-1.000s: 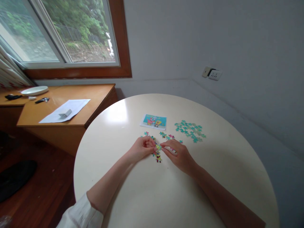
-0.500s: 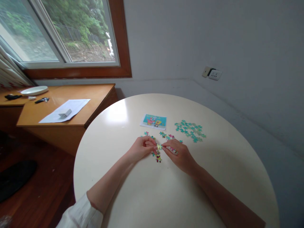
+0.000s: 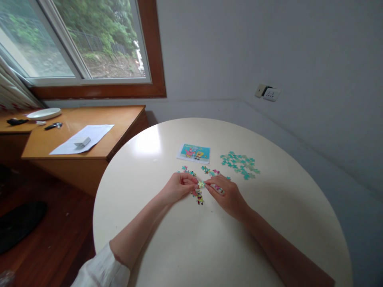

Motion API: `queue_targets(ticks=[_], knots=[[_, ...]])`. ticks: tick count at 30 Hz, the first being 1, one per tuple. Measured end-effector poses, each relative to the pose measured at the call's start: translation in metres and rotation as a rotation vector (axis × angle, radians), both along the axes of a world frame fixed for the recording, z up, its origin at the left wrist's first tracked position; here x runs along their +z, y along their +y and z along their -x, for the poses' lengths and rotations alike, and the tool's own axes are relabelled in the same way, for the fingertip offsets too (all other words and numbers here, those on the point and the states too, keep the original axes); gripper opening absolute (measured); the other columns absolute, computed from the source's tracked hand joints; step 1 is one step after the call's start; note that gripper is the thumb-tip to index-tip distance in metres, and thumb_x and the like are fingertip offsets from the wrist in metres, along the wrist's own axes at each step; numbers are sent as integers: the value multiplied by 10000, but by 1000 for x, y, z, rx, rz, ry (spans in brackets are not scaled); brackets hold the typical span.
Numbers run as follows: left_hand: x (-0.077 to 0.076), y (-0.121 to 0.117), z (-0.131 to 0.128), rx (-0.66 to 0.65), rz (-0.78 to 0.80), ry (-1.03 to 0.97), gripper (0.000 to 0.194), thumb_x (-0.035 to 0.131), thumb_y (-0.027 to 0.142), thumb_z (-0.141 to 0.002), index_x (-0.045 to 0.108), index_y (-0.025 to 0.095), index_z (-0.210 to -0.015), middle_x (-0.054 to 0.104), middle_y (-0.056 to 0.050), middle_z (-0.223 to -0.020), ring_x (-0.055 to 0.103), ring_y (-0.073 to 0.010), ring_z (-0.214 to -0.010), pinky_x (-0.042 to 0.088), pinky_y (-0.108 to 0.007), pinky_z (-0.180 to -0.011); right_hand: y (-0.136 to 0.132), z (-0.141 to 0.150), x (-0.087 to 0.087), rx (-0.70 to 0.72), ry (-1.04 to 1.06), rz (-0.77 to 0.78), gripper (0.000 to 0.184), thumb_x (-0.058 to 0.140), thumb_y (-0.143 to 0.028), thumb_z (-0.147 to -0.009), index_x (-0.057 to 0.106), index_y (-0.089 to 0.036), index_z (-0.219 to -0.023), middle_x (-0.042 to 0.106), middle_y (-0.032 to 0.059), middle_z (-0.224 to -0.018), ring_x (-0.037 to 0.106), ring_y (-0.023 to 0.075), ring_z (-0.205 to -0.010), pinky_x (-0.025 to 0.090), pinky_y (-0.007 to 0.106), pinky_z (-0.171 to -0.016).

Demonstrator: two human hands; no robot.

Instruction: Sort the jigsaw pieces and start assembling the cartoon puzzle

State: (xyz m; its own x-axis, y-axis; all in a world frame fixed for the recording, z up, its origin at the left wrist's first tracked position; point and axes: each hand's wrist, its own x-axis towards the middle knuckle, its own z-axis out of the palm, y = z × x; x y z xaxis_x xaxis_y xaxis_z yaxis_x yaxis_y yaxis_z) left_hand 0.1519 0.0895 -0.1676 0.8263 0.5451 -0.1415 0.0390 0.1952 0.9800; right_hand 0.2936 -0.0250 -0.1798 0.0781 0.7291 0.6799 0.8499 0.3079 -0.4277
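Note:
Between my two hands is a small yellow-green jigsaw puzzle piece (image 3: pixel 201 184). My left hand (image 3: pixel 179 186) pinches it from the left with thumb and forefinger. From the right, my right hand (image 3: pixel 226 194) pinches its other edge. Whether it is one piece or two joined pieces is too small to tell. Just below the fingertips lies a joined strip of puzzle pieces (image 3: pixel 200 198) with a yellow cartoon figure. Other loose pieces (image 3: pixel 184 169) lie beyond my left hand, and several more (image 3: pixel 206 170) are partly hidden behind my right.
A picture card (image 3: pixel 195 153) with cartoon figures lies beyond my hands on the round white table (image 3: pixel 167 247). A heap of teal puzzle pieces (image 3: pixel 239 164) is to its right. The wooden desk (image 3: pixel 128 123) at left bears paper (image 3: pixel 97 133) and a white plate (image 3: pixel 44 114).
Both hands keep nearly the same place. The pinched piece has tilted slightly between the fingertips; the other pieces and the card lie as before.

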Motion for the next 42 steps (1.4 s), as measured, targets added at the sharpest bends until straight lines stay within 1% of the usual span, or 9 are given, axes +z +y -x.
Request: queue_targets(ticks=[9,14,26,32,42], knots=[[2,-1,0,6,-17,32,298,784,313,-535,604,107,-652,629,-1,-562,565,-92,-452,413,-210,-515,-1,0,0,2,7,22,89,530,-179,-840,606,-192,-798,665,39,-739,606,160,-695,473,284,-653],[3,-1,1,-1,-28,33,320,774,354,-552,595,107,-648,632,-8,-574,551,-84,-442,399,-203,-498,-1,1,0,-9,11,72,111,518,-194,-848,609,-193,-786,667,32,-725,601,155,-678,462,279,-648],[1,-1,2,-40,-59,41,384,744,438,-580,582,101,-670,635,-29,-606,513,-67,-424,372,-204,-477,-2,3,2,-13,25,140,152,483,-191,-843,572,-187,-720,613,4,-625,568,129,-595,418,248,-609],[-1,-1,1,-32,-49,46,428,736,489,-566,571,108,-671,614,-15,-579,464,-52,-400,320,-194,-432,-3,3,3,-4,35,147,160,476,-197,-845,563,-189,-711,609,2,-621,563,129,-593,416,249,-604],[1,-1,3,-58,-79,64,401,714,477,-600,565,109,-661,604,-14,-570,450,-51,-399,300,-192,-422,-3,4,3,3,44,194,175,462,-207,-858,559,-189,-714,590,-1,-616,542,126,-591,409,244,-593]])
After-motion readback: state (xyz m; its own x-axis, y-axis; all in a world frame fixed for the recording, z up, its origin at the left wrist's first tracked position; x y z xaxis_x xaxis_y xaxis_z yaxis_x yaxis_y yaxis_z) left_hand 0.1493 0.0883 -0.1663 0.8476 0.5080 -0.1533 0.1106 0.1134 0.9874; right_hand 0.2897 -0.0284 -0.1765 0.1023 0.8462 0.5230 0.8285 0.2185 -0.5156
